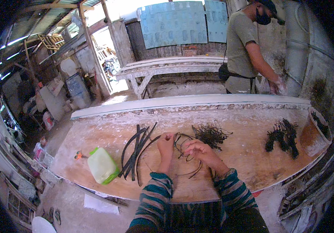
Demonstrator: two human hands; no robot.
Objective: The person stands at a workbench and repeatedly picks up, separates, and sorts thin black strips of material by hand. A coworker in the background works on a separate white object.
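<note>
My left hand (166, 146) is closed in a pinch on a thin dark cord (148, 144) above the wooden tabletop. To its right, my right hand (202, 151) has curled fingers at the loops of the same kind of cord; its fingertips pinch there, though the exact grip is small to see. Thin loops (199, 167) hang and lie below and between the hands. Left of my left hand lie several flat black strips (136, 149), crossing one another. Just beyond my right hand sits a tangled pile of short knotted black cords (209, 134).
A white container with green ends (103, 166) and orange-handled scissors (79, 156) lie at the left. Toward the right are bundled black cords (284, 136) and a dusty bucket (315, 134). A white ledge (190, 100) borders the far edge. Beyond it a masked person (244, 46) works.
</note>
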